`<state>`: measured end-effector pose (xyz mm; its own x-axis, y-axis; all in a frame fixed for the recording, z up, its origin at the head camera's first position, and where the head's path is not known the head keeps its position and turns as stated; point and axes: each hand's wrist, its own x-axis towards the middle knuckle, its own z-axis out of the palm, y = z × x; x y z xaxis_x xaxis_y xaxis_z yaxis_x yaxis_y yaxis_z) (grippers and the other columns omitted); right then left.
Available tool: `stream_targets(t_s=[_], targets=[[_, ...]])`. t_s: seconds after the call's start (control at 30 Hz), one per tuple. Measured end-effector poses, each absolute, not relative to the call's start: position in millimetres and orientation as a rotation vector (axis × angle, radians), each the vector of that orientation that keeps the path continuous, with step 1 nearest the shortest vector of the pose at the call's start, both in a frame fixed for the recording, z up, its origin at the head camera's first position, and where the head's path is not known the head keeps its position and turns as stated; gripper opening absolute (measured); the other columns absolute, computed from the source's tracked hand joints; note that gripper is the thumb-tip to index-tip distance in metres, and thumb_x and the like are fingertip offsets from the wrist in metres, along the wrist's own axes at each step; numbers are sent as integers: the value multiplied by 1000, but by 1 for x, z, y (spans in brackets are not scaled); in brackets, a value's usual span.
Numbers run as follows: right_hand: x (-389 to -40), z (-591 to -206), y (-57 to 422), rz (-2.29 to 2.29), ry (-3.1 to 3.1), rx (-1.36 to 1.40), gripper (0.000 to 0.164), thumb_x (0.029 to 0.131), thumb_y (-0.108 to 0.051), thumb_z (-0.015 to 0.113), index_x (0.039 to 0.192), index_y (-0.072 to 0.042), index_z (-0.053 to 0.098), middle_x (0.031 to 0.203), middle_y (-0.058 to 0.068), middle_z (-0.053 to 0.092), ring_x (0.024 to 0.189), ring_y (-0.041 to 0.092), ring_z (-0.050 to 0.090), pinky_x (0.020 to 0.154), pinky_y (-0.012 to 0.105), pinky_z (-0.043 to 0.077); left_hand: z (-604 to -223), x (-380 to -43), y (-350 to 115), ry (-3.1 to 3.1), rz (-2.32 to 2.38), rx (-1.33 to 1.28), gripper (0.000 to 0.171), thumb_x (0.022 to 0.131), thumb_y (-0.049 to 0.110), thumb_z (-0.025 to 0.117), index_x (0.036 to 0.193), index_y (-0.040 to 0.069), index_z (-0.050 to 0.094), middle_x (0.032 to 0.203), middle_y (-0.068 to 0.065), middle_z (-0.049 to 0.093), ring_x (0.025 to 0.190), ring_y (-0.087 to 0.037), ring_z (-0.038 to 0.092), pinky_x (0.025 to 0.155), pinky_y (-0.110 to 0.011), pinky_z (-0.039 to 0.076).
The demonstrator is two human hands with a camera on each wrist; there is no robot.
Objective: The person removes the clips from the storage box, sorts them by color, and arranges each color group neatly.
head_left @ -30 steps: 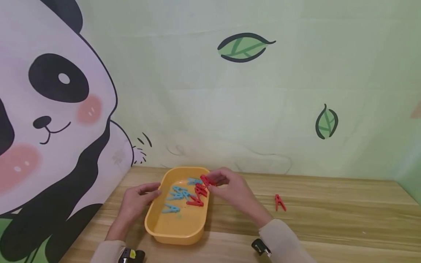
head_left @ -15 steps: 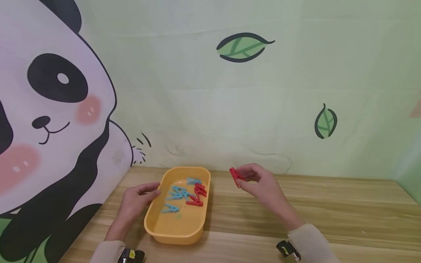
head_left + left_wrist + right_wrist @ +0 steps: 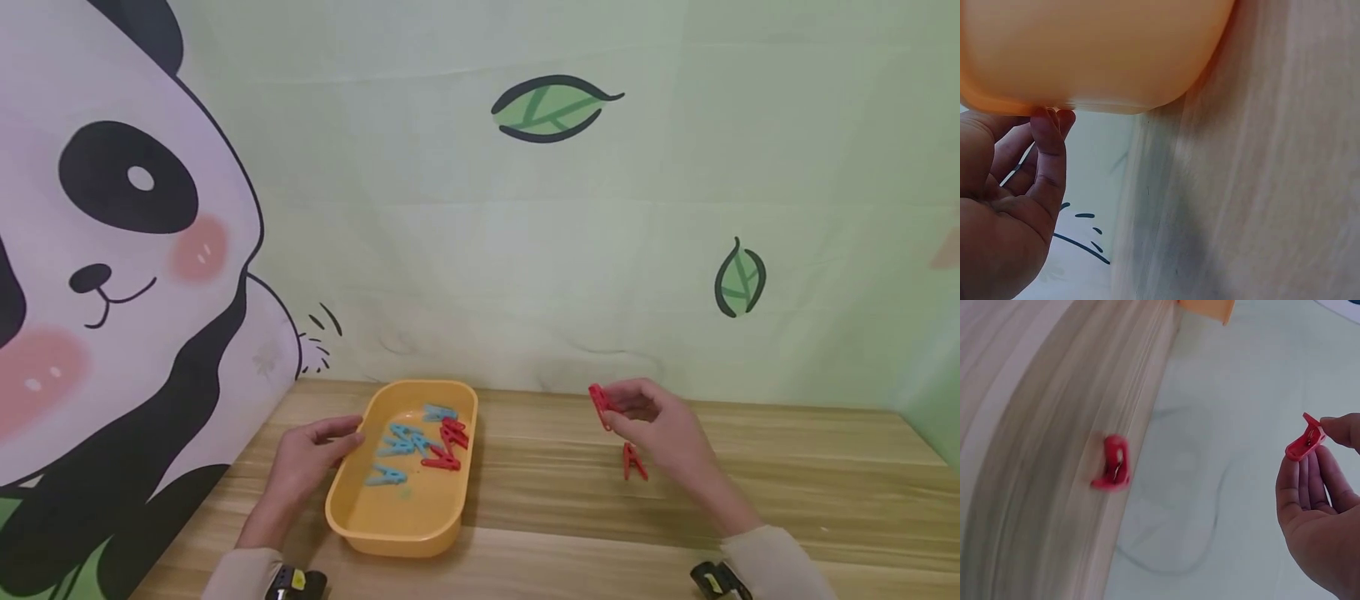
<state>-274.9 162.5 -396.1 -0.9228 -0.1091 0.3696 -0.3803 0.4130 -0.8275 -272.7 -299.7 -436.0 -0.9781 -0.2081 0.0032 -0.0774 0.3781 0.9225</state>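
Note:
My right hand (image 3: 667,425) pinches a red clothespin (image 3: 599,406) between thumb and fingers, held up above the table near the wall. The right wrist view shows that clothespin (image 3: 1307,441) at the fingertips. Below and beside this hand, another red clothespin (image 3: 633,462) lies on the table. My left hand (image 3: 306,457) grips the left side of a yellow plastic tub (image 3: 393,543), thumb at the rim and fingers against the outer wall (image 3: 1104,69). Inside the tub lie several blue clothespins (image 3: 387,476) and a few red clothespins (image 3: 442,460) on the right side.
The wooden table (image 3: 555,492) ends at a light green wall sheet (image 3: 450,250) printed with leaves. A large printed panda (image 3: 127,250) covers the wall on the left.
My right hand has moved right, away from the tub, carrying the red clothespin toward the one on the table. My left hand and the tub stay in place.

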Motion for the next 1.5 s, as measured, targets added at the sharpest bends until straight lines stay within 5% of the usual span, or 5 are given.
stream_targets(t_s=[0.23,0.53,1.3,1.5], targets=[[-277,-403,185,1484,-2434,316,33,96,-10,81,125,2,71,112,15,74,95,16,69,80,17,56,-437,-273,-301,-2507,-1675,260,40,100,20,77,136,2,71,131,-15,72,107,-19,70,81,-24,59],[-276,-415,206,1387,-2535,105,36,99,-12,76,129,6,67,117,21,72,105,31,67,77,15,53,-437,-273,-300,-2513,-1653,263,40,100,21,77,135,1,72,128,-15,73,101,-16,70,78,-22,58],[-281,-431,244,1326,-2779,-34,35,97,-9,74,123,12,65,113,25,71,105,37,67,81,37,57,-436,-272,-299,-2522,-1641,259,42,100,21,77,136,1,71,130,-16,72,104,-18,69,79,-22,58],[-285,-434,249,1362,-2817,-56,34,95,-6,73,121,14,65,109,23,71,98,32,68,76,34,56,-435,-272,-298,-2536,-1631,273,42,101,22,76,137,2,70,132,-16,71,108,-20,69,80,-22,58]])
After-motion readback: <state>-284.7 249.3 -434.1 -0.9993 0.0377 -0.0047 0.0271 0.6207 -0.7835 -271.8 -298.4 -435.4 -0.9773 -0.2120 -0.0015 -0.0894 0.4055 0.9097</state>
